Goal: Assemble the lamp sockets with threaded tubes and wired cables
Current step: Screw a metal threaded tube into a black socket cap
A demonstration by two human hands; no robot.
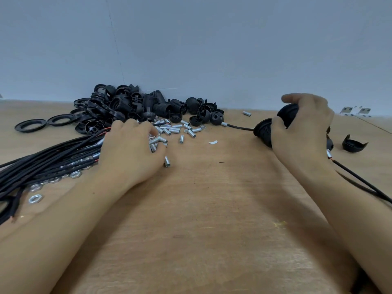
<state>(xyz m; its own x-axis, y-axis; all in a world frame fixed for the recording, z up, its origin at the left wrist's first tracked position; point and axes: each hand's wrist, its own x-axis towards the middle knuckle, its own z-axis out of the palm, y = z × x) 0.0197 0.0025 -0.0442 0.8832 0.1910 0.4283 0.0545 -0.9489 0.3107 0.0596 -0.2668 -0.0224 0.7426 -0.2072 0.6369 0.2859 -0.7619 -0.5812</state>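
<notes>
Lamp sockets: a heap of black socket parts [135, 105] lies at the far left of the wooden table [212, 209], against the pale wall [191, 39]; shells, domed caps and flat rings are mixed together.
Loose rings: two black rings [30, 125] lie flat to the left of the heap, apart from it.
Threaded tubes: short silver threaded tubes [176, 130] are scattered on the table just near of the heap; one lies alone by the left thumb, another far right of the heap near the wall.
Wired cables: a bundle of black cables [42, 160] runs from the left edge toward the tubes, with red wire ends showing; silver nuts [35, 197] lie under and beside it.
Left hand: the left hand [129, 149] is palm down over the near edge of the tubes, fingers curled into them; whether it actually grips one cannot be told.
Right hand: the right hand [301, 126] grasps a black assembled socket [273, 126] at the right, fingers wrapped over its top.
Socket cable: a black cable [239, 127] leads from the held socket left to a silver tube and cap at the heap's edge.
Right side: a black domed cap [353, 144] rests on the table right of the hand; another black cable [360, 181] passes under the right wrist toward the right edge.
Scrap: a small white scrap [213, 142] lies between the hands.
</notes>
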